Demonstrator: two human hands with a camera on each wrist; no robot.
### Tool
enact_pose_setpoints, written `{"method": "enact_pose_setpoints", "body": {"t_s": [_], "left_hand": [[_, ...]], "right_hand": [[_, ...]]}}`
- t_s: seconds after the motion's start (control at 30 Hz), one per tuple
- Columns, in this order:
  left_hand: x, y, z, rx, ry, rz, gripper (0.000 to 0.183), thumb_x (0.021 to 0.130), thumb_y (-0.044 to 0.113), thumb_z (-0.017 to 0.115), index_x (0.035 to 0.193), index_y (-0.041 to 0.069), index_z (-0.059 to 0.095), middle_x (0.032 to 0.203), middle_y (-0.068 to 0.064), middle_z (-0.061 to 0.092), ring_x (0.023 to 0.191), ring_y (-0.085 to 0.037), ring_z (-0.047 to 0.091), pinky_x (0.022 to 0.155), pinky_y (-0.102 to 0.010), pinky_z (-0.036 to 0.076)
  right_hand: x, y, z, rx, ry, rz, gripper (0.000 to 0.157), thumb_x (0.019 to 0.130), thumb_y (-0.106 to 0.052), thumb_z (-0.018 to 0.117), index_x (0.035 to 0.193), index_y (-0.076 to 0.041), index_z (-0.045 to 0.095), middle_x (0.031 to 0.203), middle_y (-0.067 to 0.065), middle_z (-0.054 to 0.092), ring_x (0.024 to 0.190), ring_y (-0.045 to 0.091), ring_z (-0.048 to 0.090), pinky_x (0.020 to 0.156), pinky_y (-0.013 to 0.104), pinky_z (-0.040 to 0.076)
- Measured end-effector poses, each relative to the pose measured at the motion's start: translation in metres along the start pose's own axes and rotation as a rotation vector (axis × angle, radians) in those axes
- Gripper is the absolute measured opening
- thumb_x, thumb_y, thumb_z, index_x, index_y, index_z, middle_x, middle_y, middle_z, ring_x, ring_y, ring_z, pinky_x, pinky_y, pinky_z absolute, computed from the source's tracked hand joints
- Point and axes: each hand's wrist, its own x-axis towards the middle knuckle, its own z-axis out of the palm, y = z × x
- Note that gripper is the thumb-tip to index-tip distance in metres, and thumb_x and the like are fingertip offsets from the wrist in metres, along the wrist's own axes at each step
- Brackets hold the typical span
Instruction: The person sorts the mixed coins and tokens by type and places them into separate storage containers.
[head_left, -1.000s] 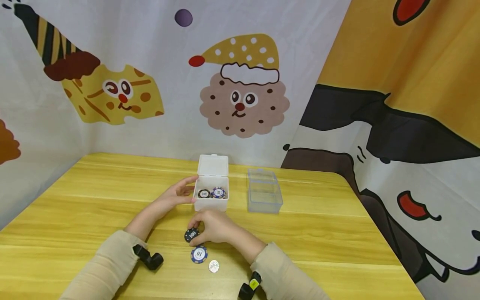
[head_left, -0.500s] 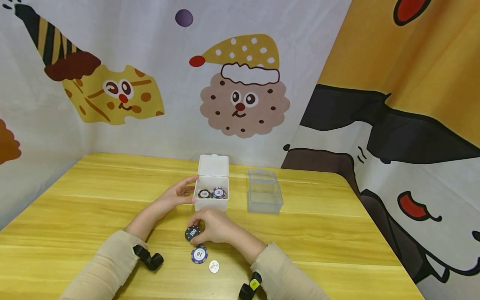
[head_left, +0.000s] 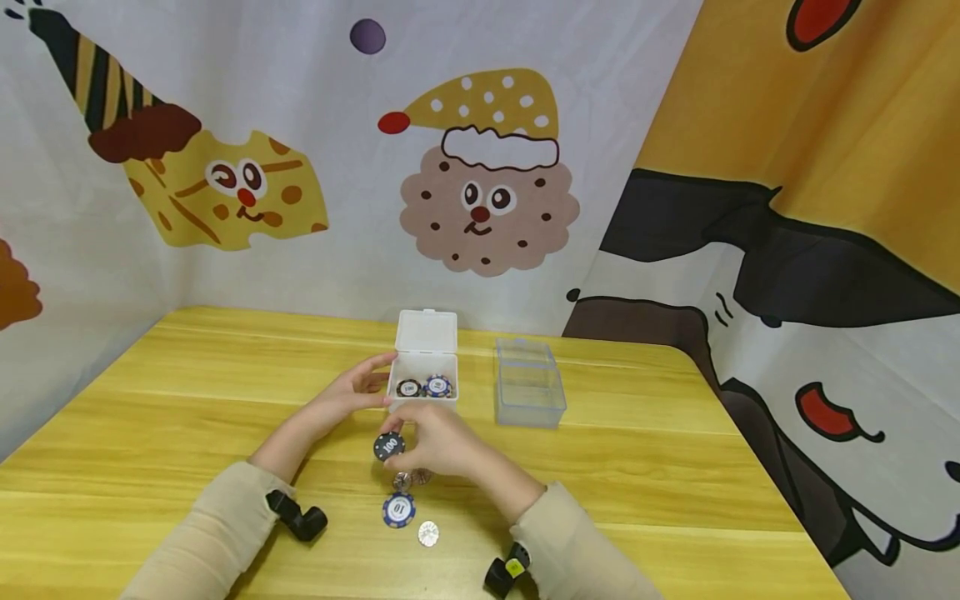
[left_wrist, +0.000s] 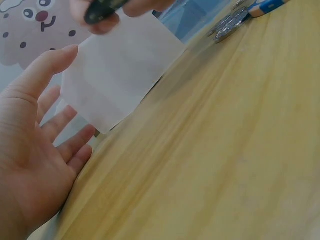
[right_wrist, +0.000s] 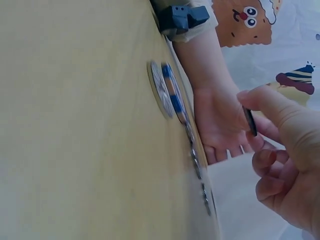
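My right hand pinches a black poker chip marked 100 between thumb and fingertips, just in front of a white box with its lid raised. In the right wrist view the chip is seen edge-on, above the tabletop. My left hand rests at the box's left side; in the left wrist view its thumb and extended fingers lie along the box wall. Inside the box are a black-and-white chip and a blue-and-white chip.
A blue chip marked 10 lies on the wooden table. Near it are a silver coin and two further silver coins partly under my right hand. A clear divided box stands to the right; a patterned curtain hangs behind.
My right hand has raised the black chip and carried it slightly forward toward the white box, uncovering two silver coins. My left hand stays at the box.
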Motion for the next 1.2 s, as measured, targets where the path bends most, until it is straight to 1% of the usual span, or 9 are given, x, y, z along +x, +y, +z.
{"method": "enact_pose_setpoints", "body": {"t_s": [0.13, 0.2, 0.43, 0.57, 0.73, 0.87, 1.03, 1.13, 1.2], "left_hand": [[0.001, -0.003, -0.001, 0.001, 0.004, 0.002, 0.068, 0.084, 0.012, 0.063, 0.141, 0.017, 0.027, 0.140, -0.016, 0.032, 0.123, -0.036, 0.033, 0.097, -0.054, 0.027], [0.001, -0.003, -0.001, -0.002, 0.000, 0.005, 0.068, 0.083, 0.014, 0.063, 0.141, 0.018, 0.027, 0.139, -0.015, 0.033, 0.123, -0.035, 0.034, 0.096, -0.052, 0.029], [0.000, -0.003, -0.002, -0.024, -0.018, 0.028, 0.070, 0.083, 0.016, 0.063, 0.142, 0.014, 0.025, 0.140, -0.019, 0.031, 0.123, -0.037, 0.033, 0.093, -0.046, 0.036], [0.000, -0.002, -0.001, -0.025, -0.009, 0.015, 0.071, 0.082, 0.017, 0.065, 0.141, 0.015, 0.026, 0.141, -0.016, 0.029, 0.123, -0.036, 0.032, 0.096, -0.048, 0.032], [0.000, -0.001, -0.001, -0.028, 0.000, -0.002, 0.070, 0.082, 0.013, 0.064, 0.141, 0.017, 0.026, 0.143, -0.012, 0.027, 0.123, -0.035, 0.032, 0.097, -0.052, 0.028], [0.002, -0.003, -0.001, -0.032, 0.001, -0.014, 0.069, 0.084, 0.009, 0.062, 0.142, 0.016, 0.025, 0.143, -0.013, 0.026, 0.124, -0.036, 0.031, 0.098, -0.053, 0.025], [-0.003, 0.012, 0.004, -0.023, -0.004, -0.024, 0.069, 0.085, 0.004, 0.059, 0.142, 0.009, 0.022, 0.142, -0.020, 0.026, 0.124, -0.040, 0.028, 0.099, -0.054, 0.024], [-0.006, 0.021, 0.006, -0.021, -0.006, -0.030, 0.069, 0.085, 0.004, 0.059, 0.142, 0.008, 0.022, 0.141, -0.022, 0.027, 0.124, -0.040, 0.029, 0.099, -0.054, 0.023], [-0.006, 0.022, 0.006, -0.022, -0.006, -0.031, 0.069, 0.084, 0.006, 0.060, 0.142, 0.009, 0.022, 0.140, -0.022, 0.027, 0.124, -0.040, 0.029, 0.099, -0.055, 0.022]], "right_hand": [[-0.001, 0.000, -0.007, 0.062, 0.036, 0.037, 0.038, 0.066, -0.028, 0.078, 0.100, -0.024, 0.061, 0.092, -0.017, 0.053, 0.049, 0.003, 0.046, 0.049, 0.018, 0.043], [-0.001, 0.000, -0.011, 0.081, 0.060, 0.047, 0.037, 0.067, -0.027, 0.078, 0.101, -0.025, 0.061, 0.093, -0.016, 0.053, 0.051, 0.004, 0.046, 0.048, 0.020, 0.044], [0.002, 0.001, -0.025, 0.106, 0.190, 0.042, 0.036, 0.067, -0.024, 0.078, 0.100, -0.023, 0.064, 0.089, -0.014, 0.053, 0.058, 0.009, 0.045, 0.047, 0.020, 0.041], [0.005, 0.004, -0.028, 0.132, 0.230, 0.067, 0.038, 0.066, -0.020, 0.078, 0.101, -0.020, 0.063, 0.092, -0.014, 0.054, 0.057, 0.008, 0.045, 0.046, 0.020, 0.041], [0.008, 0.014, -0.031, 0.113, 0.273, 0.090, 0.036, 0.067, -0.020, 0.078, 0.100, -0.020, 0.064, 0.095, -0.014, 0.055, 0.055, 0.010, 0.045, 0.044, 0.021, 0.040], [0.012, 0.021, -0.034, 0.106, 0.313, 0.117, 0.035, 0.067, -0.021, 0.078, 0.099, -0.019, 0.064, 0.095, -0.012, 0.057, 0.056, 0.011, 0.046, 0.045, 0.021, 0.041], [0.017, 0.032, -0.037, 0.119, 0.350, 0.163, 0.035, 0.067, -0.020, 0.079, 0.099, -0.016, 0.065, 0.096, -0.009, 0.058, 0.056, 0.011, 0.047, 0.045, 0.022, 0.042], [0.020, 0.038, -0.038, 0.113, 0.355, 0.204, 0.036, 0.068, -0.022, 0.078, 0.101, -0.016, 0.065, 0.099, -0.008, 0.058, 0.055, 0.011, 0.047, 0.044, 0.023, 0.043], [0.022, 0.042, -0.039, 0.102, 0.351, 0.228, 0.037, 0.069, -0.024, 0.077, 0.103, -0.016, 0.065, 0.101, -0.008, 0.059, 0.053, 0.010, 0.047, 0.044, 0.023, 0.043]]}}
